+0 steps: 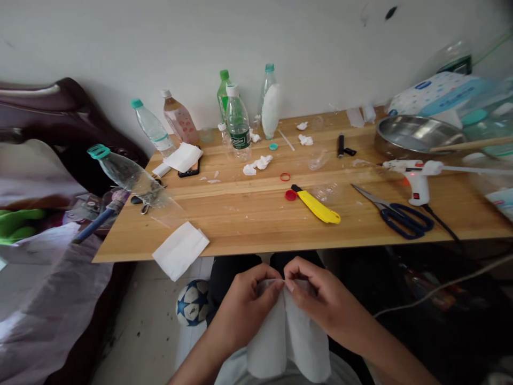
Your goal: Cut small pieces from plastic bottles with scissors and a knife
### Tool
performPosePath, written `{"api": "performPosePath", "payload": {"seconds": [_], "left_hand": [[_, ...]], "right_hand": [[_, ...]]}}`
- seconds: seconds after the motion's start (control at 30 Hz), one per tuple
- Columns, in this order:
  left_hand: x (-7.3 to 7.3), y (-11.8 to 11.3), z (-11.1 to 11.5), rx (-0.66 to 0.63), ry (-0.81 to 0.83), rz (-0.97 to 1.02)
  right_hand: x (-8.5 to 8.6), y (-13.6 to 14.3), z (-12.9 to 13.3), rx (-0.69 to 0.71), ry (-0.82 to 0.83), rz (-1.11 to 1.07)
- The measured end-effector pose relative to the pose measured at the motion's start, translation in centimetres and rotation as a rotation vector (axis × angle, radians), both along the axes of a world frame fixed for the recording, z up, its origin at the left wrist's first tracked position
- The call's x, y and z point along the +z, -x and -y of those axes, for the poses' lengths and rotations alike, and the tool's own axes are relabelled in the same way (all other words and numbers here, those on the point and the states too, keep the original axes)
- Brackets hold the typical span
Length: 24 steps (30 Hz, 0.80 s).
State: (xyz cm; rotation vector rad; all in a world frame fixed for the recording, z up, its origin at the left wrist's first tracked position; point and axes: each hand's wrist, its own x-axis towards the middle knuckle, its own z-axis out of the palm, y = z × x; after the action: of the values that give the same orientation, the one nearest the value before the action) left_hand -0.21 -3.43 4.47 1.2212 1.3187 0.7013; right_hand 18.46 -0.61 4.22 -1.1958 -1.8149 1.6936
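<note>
A white tissue (267, 342) hangs down over my lap, gripped along its top by both hands. My left hand (252, 299) pinches it between thumb and forefinger. Right beside it, my right hand (315, 294) pinches the same top edge, the fingertips of the two hands nearly touching. Below the pinch the tissue falls in two rounded flaps with a crease between them. Another folded tissue (180, 250) lies over the table's front edge, ahead of my left hand. A yellow utility knife (318, 207) rests on the table in front of my right hand.
On the wooden table (240, 235) stand several plastic bottles, among them a labelled one (239, 128). Blue-handled scissors (401, 216), a glue gun (414, 176) with its cord, and a metal pan (417, 133) are at the right. A cut bottle (128, 174) leans at left; a ball (193, 302) sits on the floor.
</note>
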Motion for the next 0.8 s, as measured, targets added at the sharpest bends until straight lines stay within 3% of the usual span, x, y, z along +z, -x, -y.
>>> {"api": "performPosePath", "payload": {"seconds": [0.37, 0.53, 0.63, 0.8], "left_hand": [[-0.7, -0.5, 1.0, 0.246, 0.164, 0.371], [-0.4, -0.2, 1.0, 0.258, 0.122, 0.25], [-0.3, 0.1, 1.0, 0.238, 0.094, 0.151], [0.0, 0.4, 1.2, 0.169, 0.057, 0.028]], "right_hand": [[-0.5, 1.6, 0.8, -0.126, 0.122, -0.196], [0.3, 0.7, 0.9, -0.136, 0.145, -0.103], [0.7, -0.2, 0.6, -0.046, 0.157, -0.034], [0.6, -0.1, -0.2, 0.038, 0.036, 0.084]]}}
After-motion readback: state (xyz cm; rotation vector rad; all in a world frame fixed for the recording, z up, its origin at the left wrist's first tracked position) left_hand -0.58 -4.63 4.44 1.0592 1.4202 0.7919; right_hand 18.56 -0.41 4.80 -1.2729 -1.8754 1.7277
